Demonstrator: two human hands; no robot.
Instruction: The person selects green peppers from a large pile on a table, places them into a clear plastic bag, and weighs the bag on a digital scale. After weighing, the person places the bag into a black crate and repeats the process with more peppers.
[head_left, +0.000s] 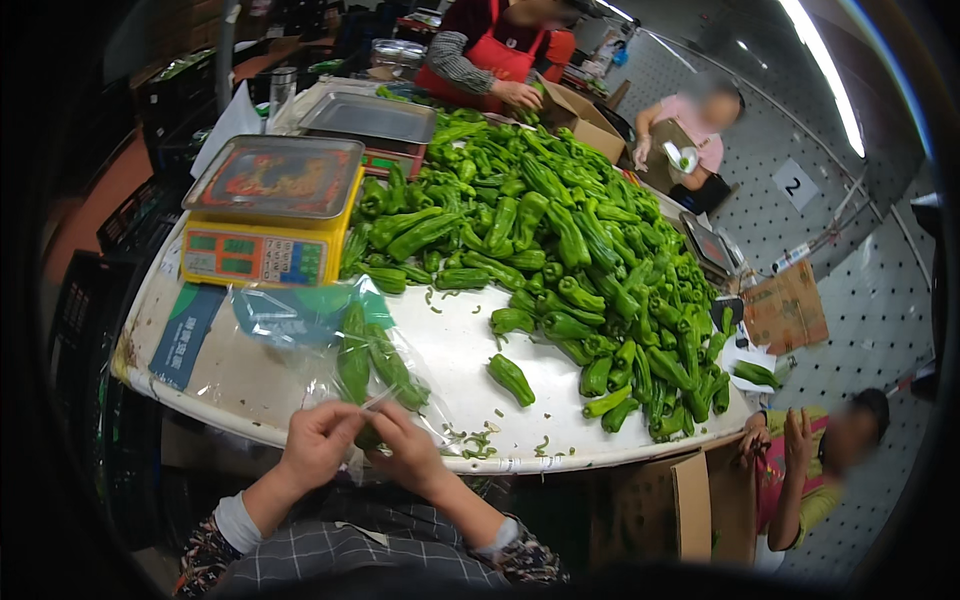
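Note:
A clear plastic bag (409, 352) with a green and blue print lies at the table's near edge, green peppers (352, 360) inside it. My left hand (321, 444) pinches the bag's near end between thumb and fingers. Close beside it, my right hand (409, 450) grips the same gathered plastic. Between the fingertips shows a thin pale strip (381, 397), too small to name surely. Part of a pepper can be seen below the fingers. One loose pepper (511, 380) rests on the white tabletop (465, 337) to the right of the bag.
A large heap of green peppers (562, 225) covers the table's middle and right. At left stand a yellow digital scale (262, 251) and a second scale (367, 116). Pepper scraps (476, 442) lie near the front edge. Co-workers stand around the table; cardboard boxes (690, 506) are at right.

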